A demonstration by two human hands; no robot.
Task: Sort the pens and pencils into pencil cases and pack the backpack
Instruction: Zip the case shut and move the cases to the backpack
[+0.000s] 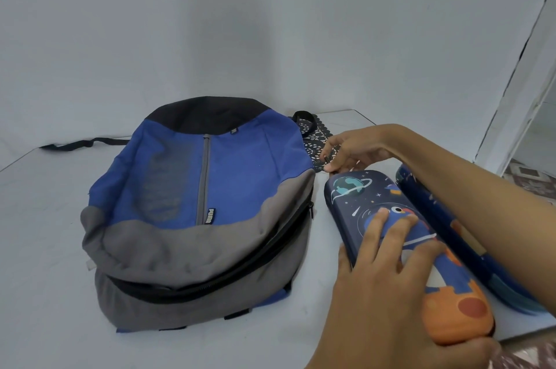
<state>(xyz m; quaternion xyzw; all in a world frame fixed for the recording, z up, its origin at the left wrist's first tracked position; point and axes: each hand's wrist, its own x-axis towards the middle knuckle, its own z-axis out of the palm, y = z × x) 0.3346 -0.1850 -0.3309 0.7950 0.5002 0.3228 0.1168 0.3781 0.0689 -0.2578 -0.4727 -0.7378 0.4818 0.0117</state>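
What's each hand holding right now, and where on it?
Both hold the space-print pencil case: the left hand grips its near end, fingers over the top; the right hand pinches its far-end edge, perhaps the zip pull.

Soft, cool, even light fills the scene at middling brightness. It leaves only a thin dark shadow under the backpack (240, 176) on the white table (45, 248) and a dull sheen on the pencil case (355, 197). Wide-angle distortion bows the table's far edge and tilts the door frame (508, 91) at right; the whole picture is slightly soft, the left hand (391, 278) nearest the lens most so.
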